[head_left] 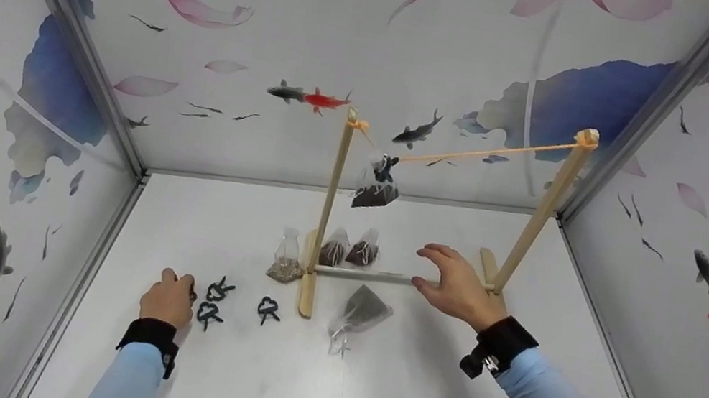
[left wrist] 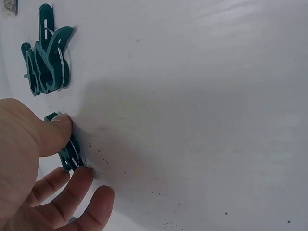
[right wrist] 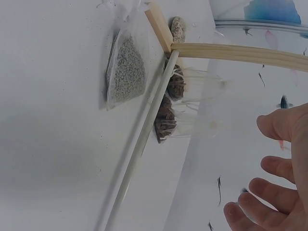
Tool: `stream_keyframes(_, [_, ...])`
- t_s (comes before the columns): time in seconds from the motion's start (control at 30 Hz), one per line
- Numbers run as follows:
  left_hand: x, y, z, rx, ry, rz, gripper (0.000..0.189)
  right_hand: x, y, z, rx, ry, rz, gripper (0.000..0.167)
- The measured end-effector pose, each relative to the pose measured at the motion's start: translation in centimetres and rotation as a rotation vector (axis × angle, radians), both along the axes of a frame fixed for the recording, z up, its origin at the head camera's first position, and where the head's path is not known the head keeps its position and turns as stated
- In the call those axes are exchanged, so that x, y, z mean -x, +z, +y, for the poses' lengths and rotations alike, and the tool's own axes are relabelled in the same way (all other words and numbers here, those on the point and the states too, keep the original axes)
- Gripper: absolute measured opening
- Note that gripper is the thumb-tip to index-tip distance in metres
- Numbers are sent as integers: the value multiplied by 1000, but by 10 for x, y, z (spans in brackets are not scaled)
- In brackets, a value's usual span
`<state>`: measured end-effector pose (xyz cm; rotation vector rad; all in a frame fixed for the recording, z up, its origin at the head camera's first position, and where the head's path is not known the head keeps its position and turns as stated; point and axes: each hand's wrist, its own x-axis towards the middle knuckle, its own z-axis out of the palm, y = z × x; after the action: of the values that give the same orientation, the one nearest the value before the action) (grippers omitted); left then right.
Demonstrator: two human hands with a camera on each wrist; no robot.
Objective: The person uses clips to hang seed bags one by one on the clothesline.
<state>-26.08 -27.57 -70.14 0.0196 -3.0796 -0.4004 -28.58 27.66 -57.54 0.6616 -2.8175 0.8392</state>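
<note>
My left hand (head_left: 166,301) is low at the left of the table, its thumb and fingers pinching a dark green plastic clip (left wrist: 73,156). Close to its right lie a clip (head_left: 220,289), a second clip (head_left: 208,314) and, farther off, a third clip (head_left: 268,311). My right hand (head_left: 456,286) hovers beside the frame's low rod (head_left: 377,277), fingers spread and nothing in them. Above, a clear bag of dark grains (head_left: 375,195) hangs from an orange string (head_left: 486,154), where a dark clip (head_left: 386,168) sits; the string sags there.
Two wooden posts, left (head_left: 332,195) and right (head_left: 541,217), hold the string. Behind the rod stand two bags of brown bits (head_left: 334,252) (head_left: 363,251). A bag of pale grains (head_left: 285,268) is left of the post; a grey-grain bag (right wrist: 127,72) lies in front. Patterned walls enclose the table.
</note>
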Motion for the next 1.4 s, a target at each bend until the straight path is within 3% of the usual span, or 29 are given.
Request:
stream_keyframes(0.17, [5,-3,-3,-9,12,-11,29,-2,-5,-5,-22,18,19,48])
stream_keyframes(0.37, [8,13,6,-56,20,-31,18,-3,-9,-8,-32,36,23,46])
stream_keyframes(0.53, [17,22,22,-226,30,72,22,-3,-9,-10,-25,34,33,46])
stream_keyframes(0.67, [23,32,41,-353,-5,175,29,-3,-8,-13,-26,33,27,45])
stream_keyframes(0.8, [29,48,64,-396,-51,250,19,-3,-8,-17,-11,43,37,45])
stream_keyframes(1.03, [37,81,107,-494,-111,312,7,-5,-4,-24,22,64,43,44])
stream_keyframes(1.23, [41,107,144,-671,-205,311,5,-5,3,-36,83,96,53,41])
stream_keyframes(1.4, [41,121,174,-783,-254,283,6,-7,11,-53,122,158,61,44])
